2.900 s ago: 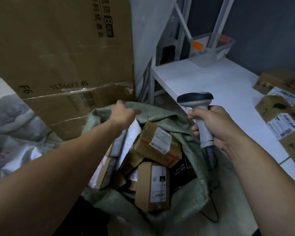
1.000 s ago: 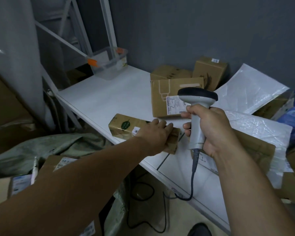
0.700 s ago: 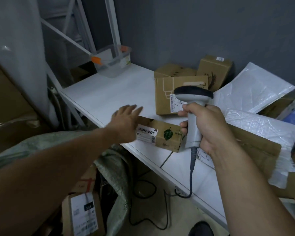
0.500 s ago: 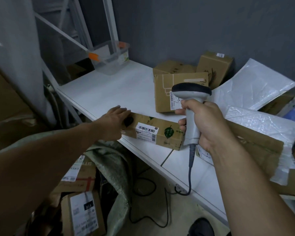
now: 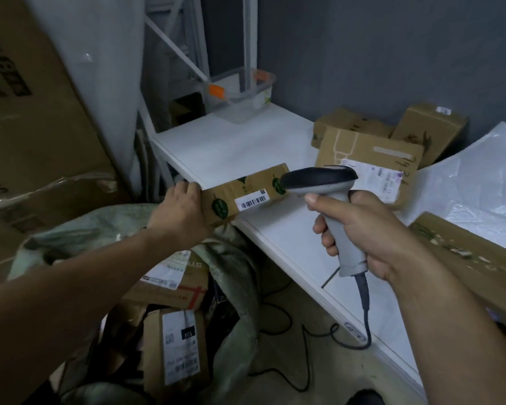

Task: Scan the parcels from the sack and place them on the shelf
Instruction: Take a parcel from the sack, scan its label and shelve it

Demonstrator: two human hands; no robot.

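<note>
My left hand [image 5: 179,210] grips the left end of a long brown parcel [image 5: 246,192] with green leaf prints and a barcode label facing me. The parcel lies at the front edge of the white shelf [image 5: 237,144]. My right hand [image 5: 360,229] holds a grey barcode scanner [image 5: 330,200] upright, its dark head just right of the parcel's far end. Below, the green sack [image 5: 234,276] gapes open with several labelled boxes inside, one of them a tall box [image 5: 178,349].
Several brown boxes [image 5: 368,165] and white plastic mailers [image 5: 473,173] crowd the shelf's right side. A clear plastic tub [image 5: 243,95] stands at the shelf's back corner. Large cardboard sheets [image 5: 32,112] lean at left. The scanner cable [image 5: 327,337] loops on the floor.
My left hand has closed on the parcel's left end and tilted it, so the barcode label faces me. The scanner head has come down close beside the parcel.
</note>
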